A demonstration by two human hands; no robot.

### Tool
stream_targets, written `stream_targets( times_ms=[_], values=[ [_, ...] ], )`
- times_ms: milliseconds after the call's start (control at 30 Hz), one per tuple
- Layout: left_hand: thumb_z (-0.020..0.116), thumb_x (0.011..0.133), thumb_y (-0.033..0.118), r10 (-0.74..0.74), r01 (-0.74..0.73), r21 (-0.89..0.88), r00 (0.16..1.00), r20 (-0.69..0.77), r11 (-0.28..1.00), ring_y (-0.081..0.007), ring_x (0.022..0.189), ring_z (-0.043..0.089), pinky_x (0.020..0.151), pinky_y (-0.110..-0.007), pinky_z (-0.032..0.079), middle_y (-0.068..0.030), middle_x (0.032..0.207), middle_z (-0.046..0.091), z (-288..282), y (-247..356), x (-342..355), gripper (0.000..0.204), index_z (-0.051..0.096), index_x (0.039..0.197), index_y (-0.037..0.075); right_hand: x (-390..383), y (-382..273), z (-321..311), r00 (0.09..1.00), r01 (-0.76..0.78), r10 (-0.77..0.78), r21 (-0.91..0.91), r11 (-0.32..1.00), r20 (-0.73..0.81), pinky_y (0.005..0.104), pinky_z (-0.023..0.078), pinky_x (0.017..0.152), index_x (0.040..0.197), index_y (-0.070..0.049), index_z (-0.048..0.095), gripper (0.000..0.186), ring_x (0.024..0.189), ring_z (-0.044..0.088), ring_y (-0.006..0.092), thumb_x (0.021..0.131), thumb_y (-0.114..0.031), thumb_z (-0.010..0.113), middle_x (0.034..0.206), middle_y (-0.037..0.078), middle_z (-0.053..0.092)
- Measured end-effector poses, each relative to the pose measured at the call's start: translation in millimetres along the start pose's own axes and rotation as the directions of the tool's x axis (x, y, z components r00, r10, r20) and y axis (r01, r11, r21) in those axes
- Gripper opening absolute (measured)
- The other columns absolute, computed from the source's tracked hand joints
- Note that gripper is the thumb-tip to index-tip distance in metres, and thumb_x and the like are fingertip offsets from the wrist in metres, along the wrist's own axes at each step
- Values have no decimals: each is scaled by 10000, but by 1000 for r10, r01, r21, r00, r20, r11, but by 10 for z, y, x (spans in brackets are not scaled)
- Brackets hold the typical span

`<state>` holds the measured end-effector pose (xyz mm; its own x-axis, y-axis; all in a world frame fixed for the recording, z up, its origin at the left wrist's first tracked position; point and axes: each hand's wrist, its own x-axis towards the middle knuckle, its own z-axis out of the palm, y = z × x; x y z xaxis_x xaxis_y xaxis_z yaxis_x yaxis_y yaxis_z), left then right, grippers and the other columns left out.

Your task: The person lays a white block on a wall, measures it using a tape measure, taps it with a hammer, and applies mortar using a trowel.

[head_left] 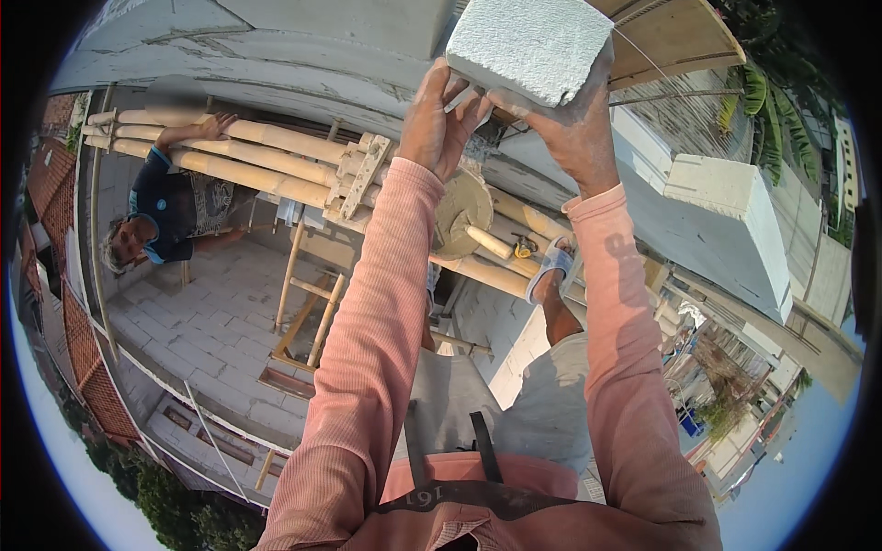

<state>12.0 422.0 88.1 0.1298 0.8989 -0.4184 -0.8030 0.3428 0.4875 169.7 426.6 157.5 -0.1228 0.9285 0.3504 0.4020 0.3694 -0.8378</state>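
A pale, rough-faced lightweight concrete block (528,46) is raised in front of me at the top of the head view. My right hand (571,133) grips it from below and along its right side. At its lower left corner, my left hand (441,119) holds it with bent fingers. Below my hands, a round pan of grey mortar (457,213) rests by the bamboo poles, with a tool's wooden handle (489,241) sticking out. A small yellow-and-black tool (524,246) lies beside it, near my sandalled foot (551,266).
Bamboo poles (257,170) form a narrow scaffold under me, with a drop to a block-paved floor (184,321). Another person (165,202) stands lower at the left, one hand on the poles. A block wall (726,202) runs at the right; a wooden board (680,41) is at upper right.
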Motion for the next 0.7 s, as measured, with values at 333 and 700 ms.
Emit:
stream_targets(
  times_ms=[333,700],
  values=[
    [621,957,469,93,-83,191,995,-41,978,-299,1230,509,1022,-366,542,-229,1282,415,57,72,63,819,217,1461,-34,170,-136,161,985,-159,155,49,986,73,376,473,984,1441,18,269,971,1152,564,256,726,-256,866,1282,163,540],
    [674,908,519,316,-282,196,933,-172,939,-317,1330,454,974,-348,570,-251,1357,387,194,-40,-3,849,275,1359,-79,241,-63,302,978,-206,206,45,978,-6,396,439,1037,1474,20,242,890,1237,527,284,792,-220,760,1345,190,506]
  ],
)
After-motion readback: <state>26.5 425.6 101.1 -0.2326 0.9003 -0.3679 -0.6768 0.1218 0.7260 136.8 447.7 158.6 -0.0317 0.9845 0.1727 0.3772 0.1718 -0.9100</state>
